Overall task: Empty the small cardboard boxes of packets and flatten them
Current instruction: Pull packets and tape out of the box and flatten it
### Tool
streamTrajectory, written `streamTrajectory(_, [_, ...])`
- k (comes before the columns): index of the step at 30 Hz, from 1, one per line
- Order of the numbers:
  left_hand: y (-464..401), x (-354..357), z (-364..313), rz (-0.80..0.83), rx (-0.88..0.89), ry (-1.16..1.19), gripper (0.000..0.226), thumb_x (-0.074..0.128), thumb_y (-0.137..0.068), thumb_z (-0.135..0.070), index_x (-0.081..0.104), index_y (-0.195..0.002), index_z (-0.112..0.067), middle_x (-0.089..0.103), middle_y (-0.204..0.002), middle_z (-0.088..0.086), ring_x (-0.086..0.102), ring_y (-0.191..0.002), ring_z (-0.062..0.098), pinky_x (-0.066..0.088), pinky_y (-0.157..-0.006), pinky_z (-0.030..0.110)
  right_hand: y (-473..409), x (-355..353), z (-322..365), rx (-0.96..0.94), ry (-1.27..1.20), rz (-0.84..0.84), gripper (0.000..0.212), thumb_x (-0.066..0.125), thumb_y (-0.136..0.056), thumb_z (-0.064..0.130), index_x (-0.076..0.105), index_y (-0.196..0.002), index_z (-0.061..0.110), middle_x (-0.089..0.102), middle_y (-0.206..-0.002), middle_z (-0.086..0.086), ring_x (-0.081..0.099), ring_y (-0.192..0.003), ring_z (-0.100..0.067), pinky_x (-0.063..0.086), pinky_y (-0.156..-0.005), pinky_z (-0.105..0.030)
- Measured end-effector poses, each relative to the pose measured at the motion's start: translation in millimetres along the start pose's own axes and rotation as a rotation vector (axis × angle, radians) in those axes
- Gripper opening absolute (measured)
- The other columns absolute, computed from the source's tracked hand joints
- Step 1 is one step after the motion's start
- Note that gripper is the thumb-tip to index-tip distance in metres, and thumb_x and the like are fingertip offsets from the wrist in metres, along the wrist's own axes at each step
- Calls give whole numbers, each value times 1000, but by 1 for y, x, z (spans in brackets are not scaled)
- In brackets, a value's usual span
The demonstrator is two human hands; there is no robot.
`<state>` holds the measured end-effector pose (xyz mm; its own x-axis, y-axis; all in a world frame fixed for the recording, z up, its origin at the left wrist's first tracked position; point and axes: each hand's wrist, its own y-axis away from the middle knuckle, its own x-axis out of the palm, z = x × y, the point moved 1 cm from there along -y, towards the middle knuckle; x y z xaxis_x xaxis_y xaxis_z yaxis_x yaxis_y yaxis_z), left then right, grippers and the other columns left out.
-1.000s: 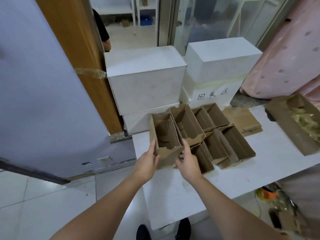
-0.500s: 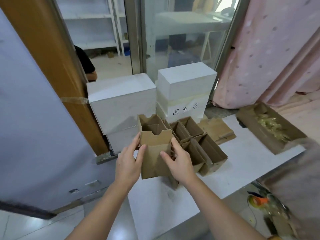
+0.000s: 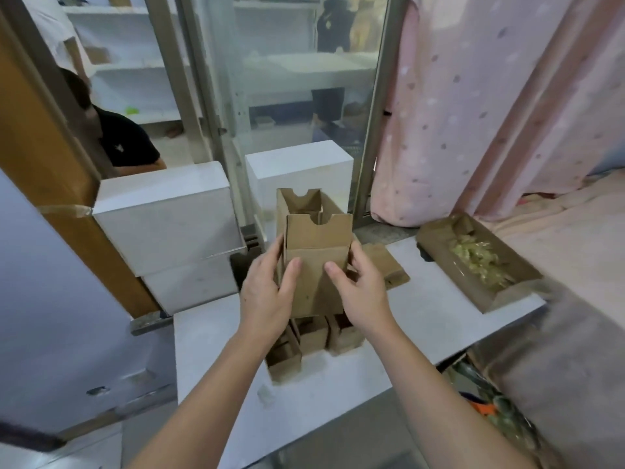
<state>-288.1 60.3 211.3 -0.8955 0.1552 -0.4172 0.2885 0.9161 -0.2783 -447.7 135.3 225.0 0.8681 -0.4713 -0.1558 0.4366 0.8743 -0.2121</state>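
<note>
A small brown cardboard box [image 3: 316, 252] is held upright in the air, its open end up and a half-round notch in its near wall. My left hand [image 3: 265, 292] grips its left side and my right hand [image 3: 360, 294] grips its right side, thumbs on the near face. Below my hands, several more small open cardboard boxes [image 3: 309, 336] stand on the white table [image 3: 436, 316]. A flattened piece of cardboard [image 3: 385, 265] lies just right of the held box. The inside of the held box is hidden.
A long cardboard tray [image 3: 473, 265] with yellowish packets lies at the right of the table. White foam boxes [image 3: 169, 218] stand behind and to the left. A pink curtain [image 3: 473, 106] hangs on the right. A person in a black shirt [image 3: 125, 140] is behind the door frame.
Both hands have lifted one small box out of the group on the table and turned it upright, raising it in front of me. The camera has tilted upward.
</note>
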Motion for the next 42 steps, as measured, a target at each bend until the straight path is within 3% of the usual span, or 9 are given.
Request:
streamTrajectory(7, [-14,79,-16,223,-6,46,70,61,-102,-46,21,-159,-56,59,-130,-36,56,-122,-12,54,-106,32,-18,-66,-37,79,24,-127,45,64,-100,26,52,-141,39,69,-124,20,63,-119,-4,54,-101,-42])
streamTrajectory(11, [-43,130,-10,282,-4,63,70,62,-99,-53,24,-158,-58,67,-130,-24,64,-118,1,56,-102,40,-42,-104,-52,111,69,-179,40,61,-102,24,55,-140,36,69,-123,21,64,-115,-1,55,-99,-36])
streamTrajectory(15, [-70,172,-14,312,-26,134,67,64,-100,-49,31,-158,-54,69,-119,-35,67,-112,-3,56,-102,37,-68,-135,-65,155,126,-192,46,60,-103,28,48,-146,40,67,-125,25,63,-115,1,56,-97,-32])
streamTrajectory(22, [-100,224,-9,304,-111,180,62,62,-99,-56,39,-157,-48,70,-127,-25,63,-118,-6,56,-102,33,-94,-168,-89,193,241,-93,87,66,-99,26,5,-160,39,35,-138,46,38,-124,27,35,-92,1])
streamTrajectory(26, [-106,251,-14,348,-156,210,64,60,-102,-48,31,-160,-49,66,-129,-29,61,-119,-8,55,-100,23,-113,-191,-109,184,251,-38,84,63,-101,21,5,-160,35,33,-127,57,39,-121,29,36,-91,1])
streamTrajectory(31, [-107,284,-31,513,-120,223,98,71,-97,-43,-3,-160,-57,43,-154,-32,45,-141,-2,43,-117,40,-148,-230,-137,163,259,86,81,61,-102,27,7,-160,45,41,-128,57,48,-125,16,43,-100,-14])
streamTrajectory(36, [-97,318,-44,445,-110,-36,148,90,-73,-54,-36,-150,-53,-9,-168,-32,9,-157,-1,32,-124,32,-183,-265,-155,163,210,236,81,63,-101,30,11,-158,53,57,-133,35,58,-121,5,51,-100,-28])
streamTrajectory(38, [-92,327,-47,424,-74,-216,145,91,-73,-52,-33,-148,-57,-34,-162,-30,-1,-158,0,35,-120,30,-189,-272,-160,170,176,295,81,63,-101,24,12,-159,48,58,-123,45,60,-118,6,51,-98,-26])
streamTrajectory(42, [-83,330,-47,346,-112,-216,120,87,-80,-49,-5,-156,-59,-32,-160,-36,30,-152,5,51,-108,36,-189,-280,-166,190,73,359,77,66,-99,25,21,-158,46,57,-124,46,60,-120,7,52,-97,-19])
